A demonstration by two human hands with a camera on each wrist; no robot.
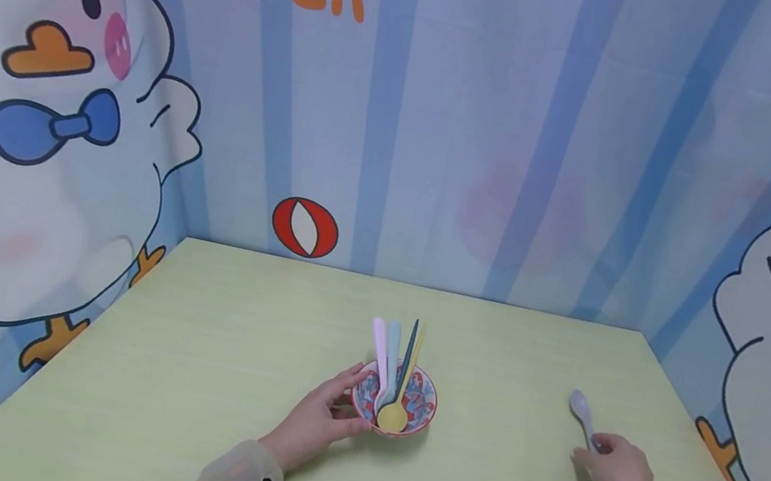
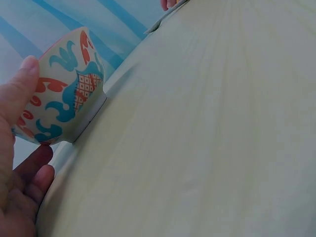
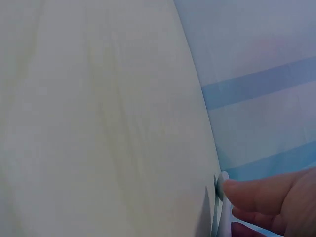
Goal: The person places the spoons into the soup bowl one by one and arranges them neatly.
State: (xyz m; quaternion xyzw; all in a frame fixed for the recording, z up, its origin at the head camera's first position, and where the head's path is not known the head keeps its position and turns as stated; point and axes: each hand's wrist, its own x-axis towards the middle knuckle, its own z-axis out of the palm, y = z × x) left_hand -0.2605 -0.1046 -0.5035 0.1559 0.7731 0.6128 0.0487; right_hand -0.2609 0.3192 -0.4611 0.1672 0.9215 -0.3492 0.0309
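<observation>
Near the middle of the table, a small bowl (image 1: 425,401) with a red rim and a red-and-blue pattern is held by my left hand (image 1: 313,423). The thumb lies on its near side, the fingers on its left. In it lean a pink spoon (image 1: 380,352), a light blue utensil (image 1: 393,350), a thin dark blue handle (image 1: 409,352) and a yellow spoon (image 1: 392,417). The left wrist view shows the bowl's patterned outside (image 2: 74,98). Farther right, my right hand (image 1: 622,478) pinches the handle of a pale lilac spoon (image 1: 581,406), its bowl end pointing away.
The pale wood-look table (image 1: 210,314) spreads around both hands. Behind it hangs a blue striped curtain (image 1: 449,117) with printed ducks, which also flanks the table at left and right.
</observation>
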